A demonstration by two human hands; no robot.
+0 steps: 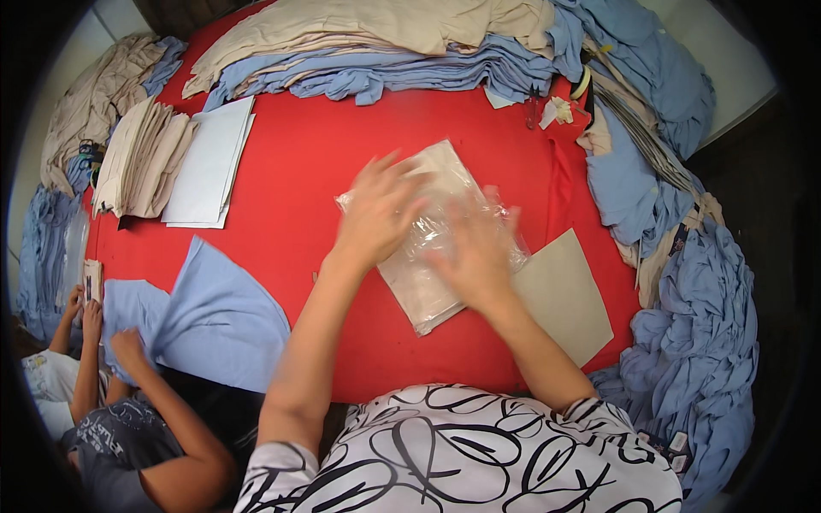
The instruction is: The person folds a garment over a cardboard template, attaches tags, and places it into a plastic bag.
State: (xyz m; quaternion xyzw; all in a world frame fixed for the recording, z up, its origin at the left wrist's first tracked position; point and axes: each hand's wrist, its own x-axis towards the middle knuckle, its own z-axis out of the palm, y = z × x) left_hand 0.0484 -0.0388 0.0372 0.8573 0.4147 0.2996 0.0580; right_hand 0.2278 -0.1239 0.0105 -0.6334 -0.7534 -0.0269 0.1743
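On the red table, in front of me, lies a beige folded garment in a clear plastic bag, set at a slant. My left hand is over the bag's left upper side, blurred by motion, its fingers spread. Over the bag's right side is my right hand, also smeared, with fingers stretched apart. Neither hand grips anything that I can see; whether they touch the plastic I cannot tell. A flat greyish-beige sheet lies beside the bag, near my right forearm.
Beige and blue garments are piled along the far edge. Folded beige garments and white sheets lie at left. Blue garments heap at right. A co-worker's hand handles blue cloth; another person's hands are beyond.
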